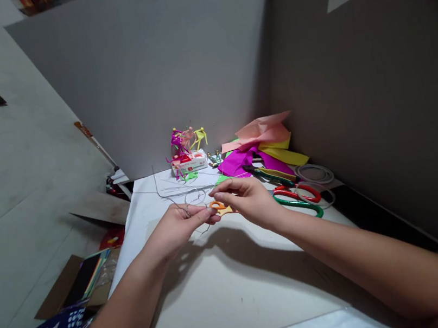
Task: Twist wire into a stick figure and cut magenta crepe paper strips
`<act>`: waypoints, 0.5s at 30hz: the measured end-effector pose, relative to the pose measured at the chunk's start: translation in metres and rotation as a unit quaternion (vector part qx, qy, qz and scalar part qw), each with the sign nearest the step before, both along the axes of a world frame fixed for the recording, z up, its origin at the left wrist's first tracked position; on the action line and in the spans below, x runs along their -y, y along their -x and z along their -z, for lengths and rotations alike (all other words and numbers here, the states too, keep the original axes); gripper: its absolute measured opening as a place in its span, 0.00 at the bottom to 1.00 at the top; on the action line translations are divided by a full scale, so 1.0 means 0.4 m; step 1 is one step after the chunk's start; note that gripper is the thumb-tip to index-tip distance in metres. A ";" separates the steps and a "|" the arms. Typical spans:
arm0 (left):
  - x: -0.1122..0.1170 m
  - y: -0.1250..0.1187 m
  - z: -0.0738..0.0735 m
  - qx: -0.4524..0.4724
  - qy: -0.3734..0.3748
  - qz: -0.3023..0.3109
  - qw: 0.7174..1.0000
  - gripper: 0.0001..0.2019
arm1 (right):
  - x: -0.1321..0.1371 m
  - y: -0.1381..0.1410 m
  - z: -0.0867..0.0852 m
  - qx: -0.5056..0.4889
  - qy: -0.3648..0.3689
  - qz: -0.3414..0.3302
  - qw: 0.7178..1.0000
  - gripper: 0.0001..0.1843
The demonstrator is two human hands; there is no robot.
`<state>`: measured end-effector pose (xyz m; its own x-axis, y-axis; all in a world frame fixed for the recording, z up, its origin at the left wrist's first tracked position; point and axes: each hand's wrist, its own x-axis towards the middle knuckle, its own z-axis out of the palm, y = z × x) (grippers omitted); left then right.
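My left hand [182,224] pinches a thin dark wire [163,196] between thumb and fingers, above the white table. One end of the wire sticks up to the left, and twisted, looped parts show around the fingertips. Just to the right, my right hand [251,200] has its thumb and forefinger closed at the wire's other side; the exact spot they grip is too fine to see. Beyond and partly behind the fingers lie small scissors with orange handles [222,206]. Several straight wires [177,190] rest on the table past my left hand.
Wire figures in bright colours [185,141] stand on a small white box [198,161] at the back. To the right are crumpled coloured papers [257,142], pliers [274,175], red-and-green-handled scissors [302,207] and wire coils [319,172]. Grey panels [156,74] rise behind and at the right.
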<state>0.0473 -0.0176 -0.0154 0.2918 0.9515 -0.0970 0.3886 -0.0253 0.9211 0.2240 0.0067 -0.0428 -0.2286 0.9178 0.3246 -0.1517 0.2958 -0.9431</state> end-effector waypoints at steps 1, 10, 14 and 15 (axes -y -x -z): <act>0.003 -0.004 0.002 0.004 -0.003 0.001 1.000 0.15 | 0.000 0.000 -0.001 0.001 -0.014 0.012 1.000 0.06; 0.024 -0.053 0.026 0.074 0.031 -0.013 0.997 0.15 | -0.011 0.005 0.023 -0.025 0.014 0.048 0.998 0.07; 0.031 -0.053 0.012 0.106 0.054 0.000 0.993 0.14 | -0.008 0.007 0.022 -0.025 -0.008 0.047 0.999 0.06; 0.033 -0.053 0.010 0.109 0.050 0.003 0.993 0.13 | -0.007 0.007 0.020 -0.031 0.007 0.045 0.998 0.07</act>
<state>0.0684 -0.0309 -0.0193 0.3224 0.9384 -0.1246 0.1794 0.0687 0.9814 0.2212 0.0095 -0.0507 -0.1243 0.9383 0.3227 -0.1832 0.2980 -0.9368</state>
